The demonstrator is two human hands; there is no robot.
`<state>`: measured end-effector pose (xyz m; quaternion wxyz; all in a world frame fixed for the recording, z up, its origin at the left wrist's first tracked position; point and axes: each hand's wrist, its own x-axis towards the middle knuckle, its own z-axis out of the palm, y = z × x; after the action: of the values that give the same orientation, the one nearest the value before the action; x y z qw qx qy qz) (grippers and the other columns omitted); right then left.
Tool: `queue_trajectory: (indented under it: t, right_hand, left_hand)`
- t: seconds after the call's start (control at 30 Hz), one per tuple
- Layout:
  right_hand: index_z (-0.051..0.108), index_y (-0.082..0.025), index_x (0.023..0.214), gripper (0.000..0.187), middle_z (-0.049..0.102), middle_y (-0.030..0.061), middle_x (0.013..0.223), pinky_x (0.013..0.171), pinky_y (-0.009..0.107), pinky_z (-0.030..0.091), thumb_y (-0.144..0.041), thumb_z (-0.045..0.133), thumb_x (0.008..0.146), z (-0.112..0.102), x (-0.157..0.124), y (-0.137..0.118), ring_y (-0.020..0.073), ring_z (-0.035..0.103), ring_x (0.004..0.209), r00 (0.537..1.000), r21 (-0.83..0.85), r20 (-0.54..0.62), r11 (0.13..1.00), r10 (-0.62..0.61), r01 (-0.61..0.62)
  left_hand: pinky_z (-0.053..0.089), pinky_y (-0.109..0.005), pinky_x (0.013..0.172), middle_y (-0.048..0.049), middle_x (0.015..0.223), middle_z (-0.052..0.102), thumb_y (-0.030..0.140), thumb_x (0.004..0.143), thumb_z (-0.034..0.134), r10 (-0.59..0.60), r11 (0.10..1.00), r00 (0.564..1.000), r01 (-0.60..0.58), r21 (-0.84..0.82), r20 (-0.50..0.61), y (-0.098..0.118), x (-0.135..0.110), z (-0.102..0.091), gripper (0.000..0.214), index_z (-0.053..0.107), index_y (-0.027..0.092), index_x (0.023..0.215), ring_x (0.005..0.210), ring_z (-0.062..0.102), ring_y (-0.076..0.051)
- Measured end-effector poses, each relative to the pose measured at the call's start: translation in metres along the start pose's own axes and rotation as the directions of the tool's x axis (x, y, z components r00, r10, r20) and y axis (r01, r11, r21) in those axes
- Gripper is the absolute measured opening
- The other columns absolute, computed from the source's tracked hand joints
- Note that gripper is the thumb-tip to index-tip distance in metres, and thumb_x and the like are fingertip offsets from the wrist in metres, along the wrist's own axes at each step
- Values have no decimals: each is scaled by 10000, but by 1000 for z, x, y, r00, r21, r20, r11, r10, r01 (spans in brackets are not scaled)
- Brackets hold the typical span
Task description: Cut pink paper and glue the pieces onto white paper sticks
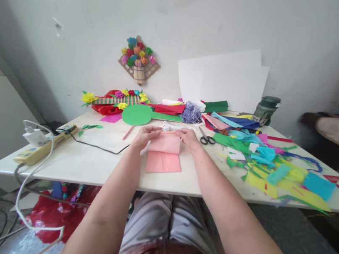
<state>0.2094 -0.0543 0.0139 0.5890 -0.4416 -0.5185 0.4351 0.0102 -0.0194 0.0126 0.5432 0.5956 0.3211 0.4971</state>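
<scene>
A sheet of pink crepe paper [164,144] is stretched between my hands over the white table, its far edge raised and folded or rolled. My left hand [148,135] pinches the left end of that edge, thumb and fingers pressed together. At the right end, my right hand [189,139] grips the same edge. Below it, nearer to me, a salmon-pink piece [163,163] lies flat on the table; I cannot tell whether the two are one sheet. Black-handled scissors [207,140] lie just right of my right hand. A thin pink strip [128,132] rests left of my left hand.
A green paper guitar-like shape [137,116] lies behind my hands beside purple yarn [192,112]. Colourful paper scraps [264,175] cover the right side, with a dark green bottle [266,110] behind. A power strip [45,146] with cables sits on the left edge.
</scene>
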Motion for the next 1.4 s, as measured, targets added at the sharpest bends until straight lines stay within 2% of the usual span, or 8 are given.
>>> queue_trajectory:
  t: [0.17,0.33,0.53,0.87,1.17,1.4]
  right_hand:
    - [650,-158,602,257,609,6,605,470,214,346,-398,715,539,-1,3,3,100,495,544,1000,-9,-18,1000,-21,20]
    - [650,-162,580,251,605,6,571,441,208,321,-402,712,543,0,3,3,94,471,508,999,-21,-15,999,-36,36]
    - [649,-163,574,249,570,-10,532,433,215,309,-399,718,532,1,3,2,88,433,483,997,4,-18,998,-70,70]
    - [669,-165,597,202,571,-25,512,447,224,332,-318,743,488,3,2,0,83,432,466,998,53,-35,997,-58,60]
    - [667,-159,611,277,614,-13,557,512,244,382,-338,779,431,4,3,1,101,494,510,998,50,-42,997,-53,56]
    - [682,-167,636,269,628,-6,577,551,255,386,-323,777,439,4,7,7,113,522,535,997,74,-35,994,-72,74]
  left_hand:
    - [385,-231,553,-23,667,659,334,531,777,12,999,1000,-12,52,8,1,0,-1,380,714,158,862,555,535,-101]
    - [371,-229,529,-22,645,651,344,537,773,-24,999,1000,23,24,19,4,-2,1,383,714,153,863,531,524,-96]
    - [370,-217,518,-26,650,649,348,556,766,-70,993,994,77,-86,80,5,-4,4,308,706,146,780,548,539,-99]
    - [321,-199,480,4,580,599,319,580,758,-49,991,993,62,-123,104,3,-4,4,230,683,145,711,501,490,-68]
    - [377,-207,554,-11,656,639,268,514,785,-42,984,997,52,-173,57,1,-2,2,241,683,145,694,586,548,-91]
    - [353,-198,499,9,591,603,292,528,784,-42,985,999,46,-168,28,2,-2,2,236,658,146,665,520,513,-75]
